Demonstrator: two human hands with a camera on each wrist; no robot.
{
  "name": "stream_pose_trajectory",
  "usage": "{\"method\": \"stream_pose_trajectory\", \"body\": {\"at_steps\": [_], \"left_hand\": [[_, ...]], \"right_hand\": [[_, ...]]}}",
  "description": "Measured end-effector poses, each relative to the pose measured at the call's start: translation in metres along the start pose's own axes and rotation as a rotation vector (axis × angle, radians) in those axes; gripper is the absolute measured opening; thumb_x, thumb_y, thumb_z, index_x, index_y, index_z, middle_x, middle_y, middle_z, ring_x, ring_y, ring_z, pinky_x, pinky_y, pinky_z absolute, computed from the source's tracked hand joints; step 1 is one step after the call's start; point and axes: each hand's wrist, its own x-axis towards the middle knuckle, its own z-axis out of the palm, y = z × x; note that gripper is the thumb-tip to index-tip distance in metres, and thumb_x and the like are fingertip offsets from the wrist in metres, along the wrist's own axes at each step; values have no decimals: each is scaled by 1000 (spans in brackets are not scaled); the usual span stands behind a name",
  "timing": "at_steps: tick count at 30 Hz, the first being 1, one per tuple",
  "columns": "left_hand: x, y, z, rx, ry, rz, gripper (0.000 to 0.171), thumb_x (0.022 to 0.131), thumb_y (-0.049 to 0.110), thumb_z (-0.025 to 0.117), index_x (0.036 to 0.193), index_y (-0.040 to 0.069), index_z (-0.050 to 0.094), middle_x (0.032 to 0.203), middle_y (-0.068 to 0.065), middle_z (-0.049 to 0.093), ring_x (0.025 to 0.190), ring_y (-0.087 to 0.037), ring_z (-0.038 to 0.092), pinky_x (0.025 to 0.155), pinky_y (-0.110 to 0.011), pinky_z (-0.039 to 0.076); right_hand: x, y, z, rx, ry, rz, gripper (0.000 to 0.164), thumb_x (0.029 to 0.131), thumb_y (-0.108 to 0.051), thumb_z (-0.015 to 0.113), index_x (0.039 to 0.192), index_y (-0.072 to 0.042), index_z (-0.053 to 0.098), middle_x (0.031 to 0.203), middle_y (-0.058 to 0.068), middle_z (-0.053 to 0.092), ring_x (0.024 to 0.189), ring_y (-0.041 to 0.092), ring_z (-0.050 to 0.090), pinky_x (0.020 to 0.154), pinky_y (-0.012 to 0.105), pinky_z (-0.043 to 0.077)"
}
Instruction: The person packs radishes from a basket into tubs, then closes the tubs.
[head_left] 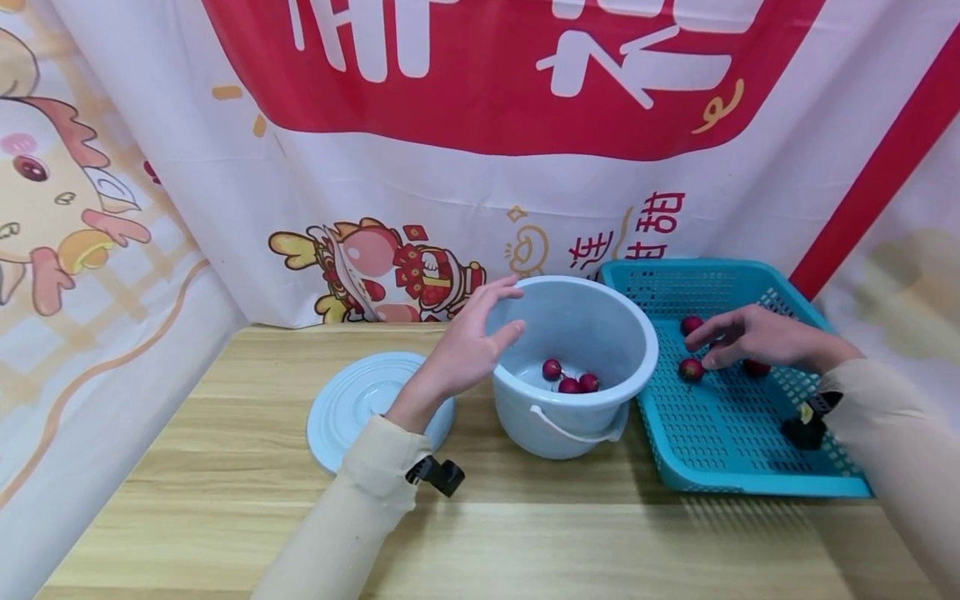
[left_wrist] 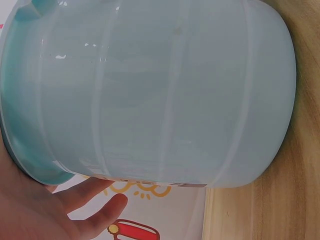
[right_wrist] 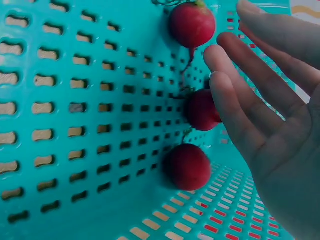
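In the head view my left hand [head_left: 472, 337] is at the left rim of a light blue bucket [head_left: 551, 429], fingers spread and thumb apart; whether it touches the rim I cannot tell. Inside the bucket lie several red radishes [head_left: 569, 386]. My right hand [head_left: 765, 336] reaches into a teal plastic basket [head_left: 750, 482], its fingers loosely bent just above the radishes there. One radish [head_left: 691, 370] lies by the thumb and another [head_left: 691, 325] farther back. In the right wrist view nothing shows between the fingers, and a radish [right_wrist: 190, 167] lies below the fingertips.
A round light blue lid [head_left: 337, 417] lies on the wooden table [head_left: 225, 483], left of the bucket. The bucket's white handle [head_left: 570, 435] hangs down at its front. A printed curtain [head_left: 420, 183] stands behind the table.
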Motion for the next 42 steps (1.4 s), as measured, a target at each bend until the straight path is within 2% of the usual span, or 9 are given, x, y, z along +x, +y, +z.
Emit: {"method": "stream_pose_trajectory", "body": {"at_steps": [4,8,16,23,27,34,38,42], "left_hand": [[-1,-1,-1,3,2,-5,49,109,27,56,156,14,49,173,7,32,164,-23,25,131,-63,26],[-1,-2,-2,-1,0,-6,49,109,26,56,156,14,49,173,7,31,164,-23,24,130,-63,26],[-2,-2,-3,3,6,-4,49,108,25,56,156,14,49,173,6,32,164,-24,25,130,-63,26],[-3,-1,-3,0,6,-4,49,109,24,57,155,13,49,173,5,32,164,-24,25,130,-63,26],[-2,-2,-3,1,8,-2,49,109,25,57,155,13,49,173,6,32,164,-24,25,131,-63,25],[0,-2,-1,-10,4,-1,48,109,23,56,155,13,49,173,7,32,164,-23,25,131,-61,27],[0,-2,-1,-12,-2,3,48,109,25,55,155,13,49,173,6,32,164,-23,25,131,-62,26],[-2,-2,-4,-1,-5,2,49,109,28,55,156,13,48,173,6,31,164,-23,25,131,-61,26]], "right_hand": [[4,3,1,-11,-43,22,56,96,-29,79,144,-5,63,134,16,70,117,28,61,93,43,60],[7,5,3,-45,-76,21,53,96,-25,78,143,-5,65,131,14,71,116,27,59,92,38,57],[13,1,10,-93,-73,13,52,96,-22,79,142,-2,65,124,11,72,110,25,60,90,36,56],[17,2,12,-155,-51,3,47,95,-27,80,136,-6,70,122,10,73,107,25,60,88,36,55],[16,-1,12,-192,0,-27,46,94,-31,81,133,-8,73,122,10,74,109,26,61,89,40,56],[8,-8,9,-214,150,-70,52,91,-37,84,134,-9,73,136,23,69,120,39,60,85,45,61],[6,-12,7,-188,189,-69,55,92,-37,83,137,-9,71,135,23,69,116,35,65,83,46,64],[7,-19,7,-147,223,-88,56,92,-39,83,140,-12,69,133,17,73,111,27,70,87,48,66]]}}
